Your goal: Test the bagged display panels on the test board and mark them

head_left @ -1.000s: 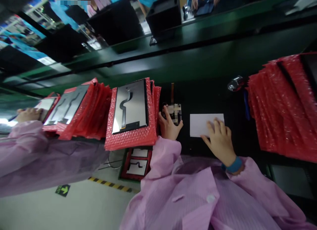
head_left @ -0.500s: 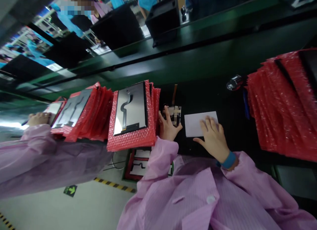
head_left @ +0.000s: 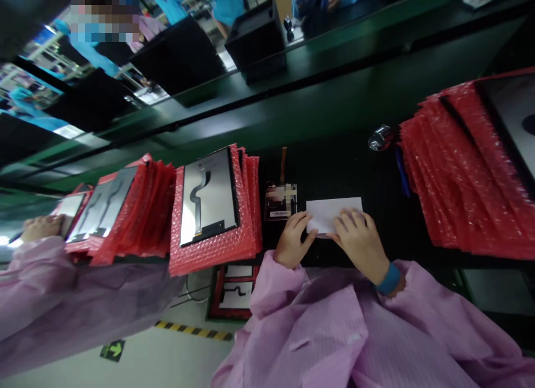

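A plain white rectangular sheet or panel (head_left: 325, 208) lies in front of me on the dark bench. At its lower left corner, my left hand (head_left: 293, 240) grips the edge between thumb and fingers. My right hand (head_left: 360, 240), a blue band at its wrist, holds the right part, fingers on top and thumb at the near edge. Just left of the panel lies a small electronic assembly (head_left: 281, 201) with taped parts, a label and a thin orange-brown flex strip (head_left: 283, 164) pointing away from me. No hand touches it.
Red bubble-wrap pouches with a display panel (head_left: 209, 198) on top stand at left. More red pouches (head_left: 451, 170) stack at right, beside a shiny metal object (head_left: 381, 137). A co-worker's hand (head_left: 42, 227) is at far left. A tray (head_left: 214, 299) sits below the bench.
My left hand has left the electronic assembly and moved right onto the white panel's corner. My right hand stays on the panel, its thumb now at the near edge. The view has shifted slightly.
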Available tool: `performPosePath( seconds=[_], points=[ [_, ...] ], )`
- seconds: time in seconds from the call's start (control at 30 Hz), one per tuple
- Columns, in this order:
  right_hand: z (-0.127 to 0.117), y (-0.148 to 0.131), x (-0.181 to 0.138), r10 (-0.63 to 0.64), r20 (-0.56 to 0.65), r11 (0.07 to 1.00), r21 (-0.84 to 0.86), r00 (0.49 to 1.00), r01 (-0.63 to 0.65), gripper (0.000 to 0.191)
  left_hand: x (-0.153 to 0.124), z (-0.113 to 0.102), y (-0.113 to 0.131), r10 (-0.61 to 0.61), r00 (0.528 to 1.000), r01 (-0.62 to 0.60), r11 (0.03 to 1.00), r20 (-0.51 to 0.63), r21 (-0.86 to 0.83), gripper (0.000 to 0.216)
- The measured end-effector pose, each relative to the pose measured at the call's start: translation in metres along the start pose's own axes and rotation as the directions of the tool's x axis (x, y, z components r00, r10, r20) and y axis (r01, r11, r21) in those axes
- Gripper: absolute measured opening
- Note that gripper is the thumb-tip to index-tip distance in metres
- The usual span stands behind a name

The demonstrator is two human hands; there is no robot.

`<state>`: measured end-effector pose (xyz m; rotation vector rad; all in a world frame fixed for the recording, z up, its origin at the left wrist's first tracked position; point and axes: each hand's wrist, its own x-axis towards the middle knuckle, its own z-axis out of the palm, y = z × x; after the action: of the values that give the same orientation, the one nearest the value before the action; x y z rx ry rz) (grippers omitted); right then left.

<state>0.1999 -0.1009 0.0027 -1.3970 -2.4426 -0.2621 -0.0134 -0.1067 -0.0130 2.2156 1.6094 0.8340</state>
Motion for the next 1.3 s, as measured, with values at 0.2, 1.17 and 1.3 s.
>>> performPosePath(
  seconds=[0.2, 1.17, 1.3],
  points=[
    [-0.002, 0.0, -0.001, -0.065, -0.047, 0.997, 0.05, 0.997, 0.067, 0.017, 0.002, 0.002, 0.006, 0.018, 1.0, -0.019, 0.998, -0.017, -0.056, 0.031],
    [0.003, -0.01, 0.043, 0.008, 0.29, 0.981, 0.185, 0.957, -0.064, 0.053, 0.034, -0.033, 0.009, -0.602, 0.769, 0.635, 0.686, -0.213, 0.356, 0.113],
    [0.012, -0.026, 0.061, -0.062, 0.243, 0.924, 0.381, 0.968, -0.037, 0.058, 0.025, -0.024, -0.002, -0.543, 0.789, 0.612, 0.735, -0.287, 0.292, 0.116]
  ],
)
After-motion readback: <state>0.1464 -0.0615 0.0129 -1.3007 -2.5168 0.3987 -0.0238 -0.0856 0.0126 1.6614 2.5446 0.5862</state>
